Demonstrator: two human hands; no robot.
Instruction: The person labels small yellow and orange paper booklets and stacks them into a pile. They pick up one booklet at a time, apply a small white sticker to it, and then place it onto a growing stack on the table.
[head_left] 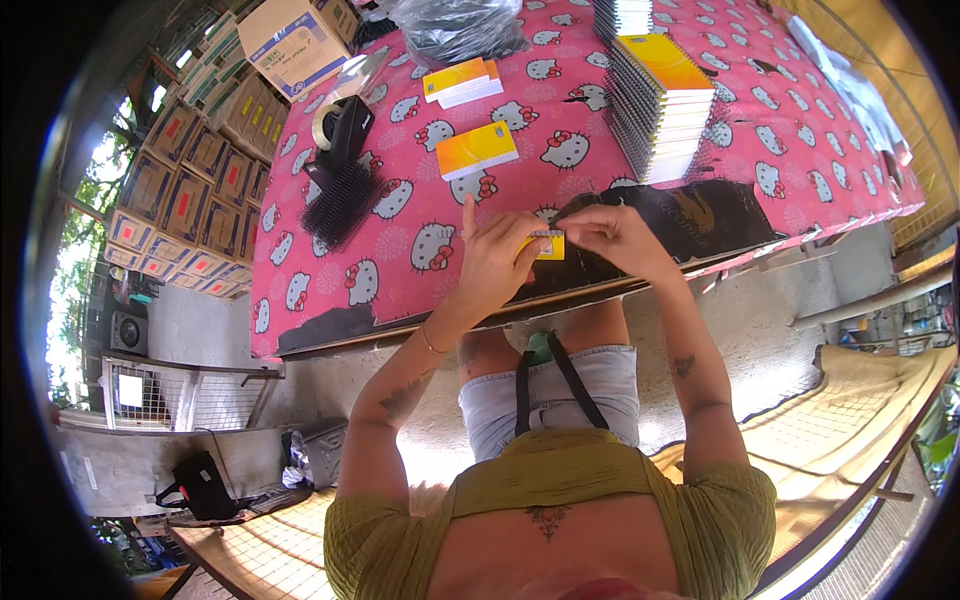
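Note:
At the table's near edge my left hand point(494, 258) grips a small yellow spiral notebook point(551, 248), its bound edge facing away from me. The index finger of that hand points outward. My right hand point(628, 240) is closed in a pinch at the right end of the binding; what lies between its fingertips is too small to tell. Beyond my hands a yellow-orange notebook point(477, 150) lies flat, with a small pile of similar notebooks point(458, 80) farther back. A loose heap of black spiral coils point(343, 206) lies to the left.
A tall stack of spiral notebooks point(668, 62) rises at right, with another stack point(622, 18) behind. At left stands a black tape dispenser point(345, 135). A clear plastic bag point(460, 30) and an open carton point(295, 48) sit at the back. Cartons point(185, 195) are piled beyond the table.

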